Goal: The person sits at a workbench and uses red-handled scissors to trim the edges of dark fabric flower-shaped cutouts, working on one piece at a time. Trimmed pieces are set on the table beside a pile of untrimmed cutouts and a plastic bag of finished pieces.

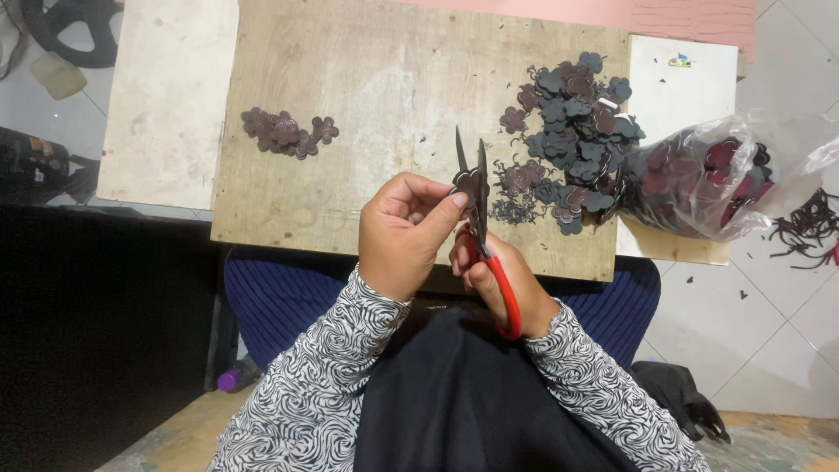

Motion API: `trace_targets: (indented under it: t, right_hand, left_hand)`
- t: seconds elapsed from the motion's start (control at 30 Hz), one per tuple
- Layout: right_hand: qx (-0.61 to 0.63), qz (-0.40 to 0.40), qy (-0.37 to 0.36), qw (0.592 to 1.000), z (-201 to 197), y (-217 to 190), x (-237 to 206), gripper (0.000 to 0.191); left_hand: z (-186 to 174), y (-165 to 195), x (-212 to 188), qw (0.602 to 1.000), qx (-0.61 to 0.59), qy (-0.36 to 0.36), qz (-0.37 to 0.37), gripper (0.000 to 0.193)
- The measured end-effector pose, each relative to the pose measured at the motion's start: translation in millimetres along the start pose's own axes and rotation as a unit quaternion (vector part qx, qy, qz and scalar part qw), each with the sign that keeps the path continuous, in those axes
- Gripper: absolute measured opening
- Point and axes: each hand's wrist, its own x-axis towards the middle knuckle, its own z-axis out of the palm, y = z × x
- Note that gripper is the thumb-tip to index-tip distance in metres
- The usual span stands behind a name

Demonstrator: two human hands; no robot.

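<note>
My left hand (404, 232) pinches a small dark flower-shaped cutout (468, 182) between thumb and fingers, above the near edge of a wooden board (384, 79). My right hand (502, 280) grips red-handled scissors (481, 188); their dark blades point away from me and stand slightly apart at the cutout's edge. A small heap of finished cutouts (287, 132) lies on the board's left part. A large heap of dark grey and maroon cutouts (572, 131) with thin trimmings lies on the right part.
A clear plastic bag (708, 179) holding more cutouts lies at the right over a white board (686, 96). Dark strips (808, 227) litter the tiled floor beyond it. A pale slab (166, 96) sits to the left. A dark cloth (686, 402) lies by my right elbow.
</note>
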Motion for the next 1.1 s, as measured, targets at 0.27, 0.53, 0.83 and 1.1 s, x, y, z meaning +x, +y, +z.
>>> trace_targets:
  t: [0.27,0.53,0.83,1.1]
  right_hand:
    - [0.008,0.008,0.006,1.000,0.1,3.9,-0.8,0.077]
    - [0.006,-0.017,0.016,1.000,1.5,7.2,-0.1,0.076]
    - [-0.006,-0.016,0.014,1.000,0.5,7.5,-0.4,0.079]
    - [-0.040,-0.033,0.003,0.999,1.1,5.1,2.0,0.091]
  left_hand:
    - [-2.0,-2.9,1.5,0.999,-0.031,-0.014,0.000,0.011]
    - [-12.0,-7.8,2.4,0.996,-0.053,-0.068,-0.015,0.012]
    - [-1.0,-9.4,0.8,0.998,-0.012,-0.050,-0.027,0.014]
    - [-0.9,3.0,-1.6,0.997,0.017,-0.052,-0.055,0.013]
